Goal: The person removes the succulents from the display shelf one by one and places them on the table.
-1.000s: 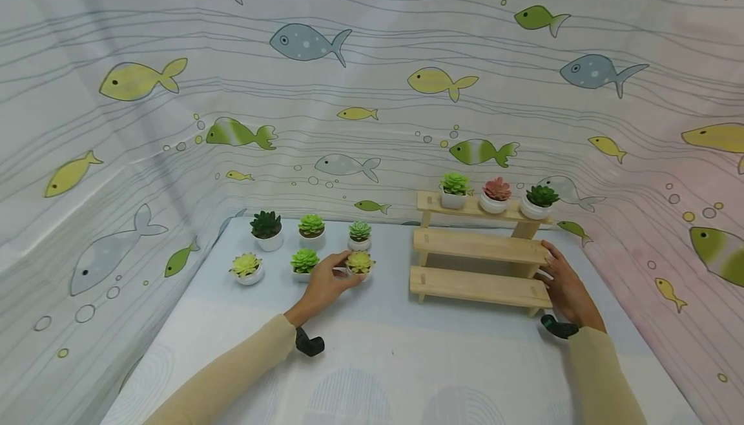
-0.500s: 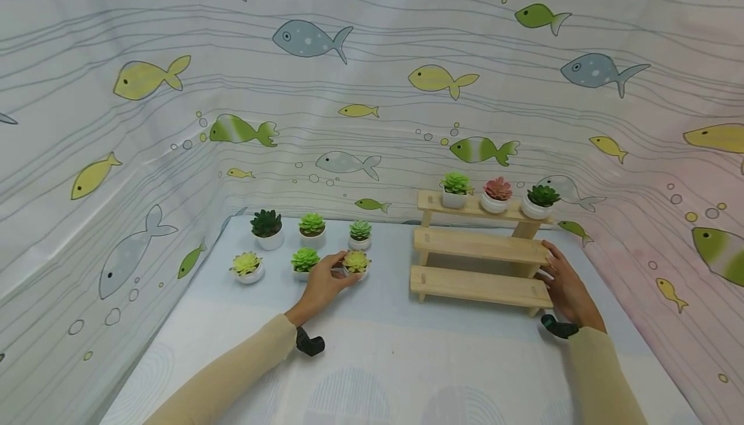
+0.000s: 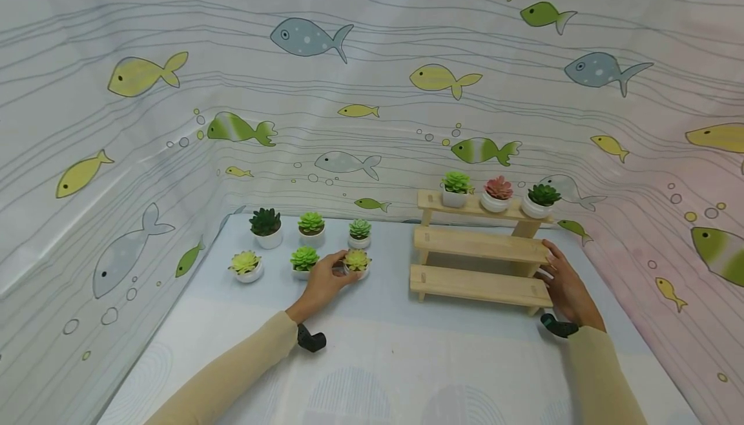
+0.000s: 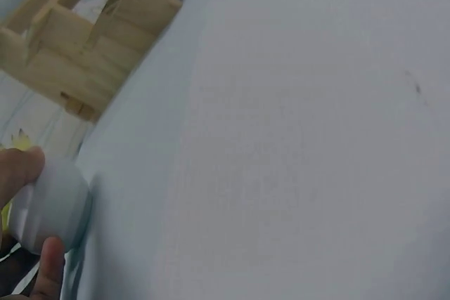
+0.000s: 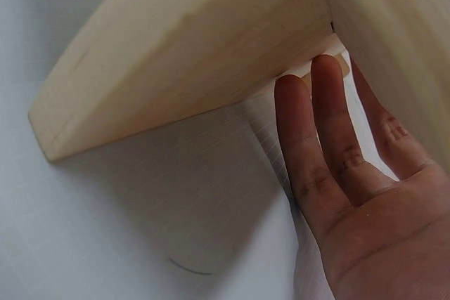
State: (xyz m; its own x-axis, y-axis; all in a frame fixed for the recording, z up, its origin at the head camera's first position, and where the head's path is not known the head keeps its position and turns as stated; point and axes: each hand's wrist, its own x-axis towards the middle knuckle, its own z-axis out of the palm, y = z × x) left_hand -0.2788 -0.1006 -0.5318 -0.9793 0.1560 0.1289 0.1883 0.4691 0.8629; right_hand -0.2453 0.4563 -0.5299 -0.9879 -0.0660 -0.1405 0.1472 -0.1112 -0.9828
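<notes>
In the head view my left hand [image 3: 321,286] pinches a white round pot holding a yellow-green succulent [image 3: 356,261] between thumb and fingers. Seen from the left wrist, the white pot [image 4: 58,205] sits at the left edge, with the fingertips [image 4: 49,265] on its side. At the right end of a three-step wooden plant stand [image 3: 479,283], my right hand [image 3: 566,286] rests against the planks. From the right wrist, its fingers [image 5: 295,124] extend fairly straight beside the wooden end piece [image 5: 176,68]; the thumb is hidden.
On the stand's top step are a bright green succulent [image 3: 455,186], a pink one [image 3: 496,194] and a dark green one [image 3: 540,200]. Several more potted succulents, including a dark one [image 3: 267,227], stand at the table's left. A fish-patterned curtain [image 3: 349,134] encloses the table.
The pot with the yellow-green succulent and my left fingers moved slightly left in the first half second, then stayed in place. My right hand stays at the stand; the head view tilts slightly.
</notes>
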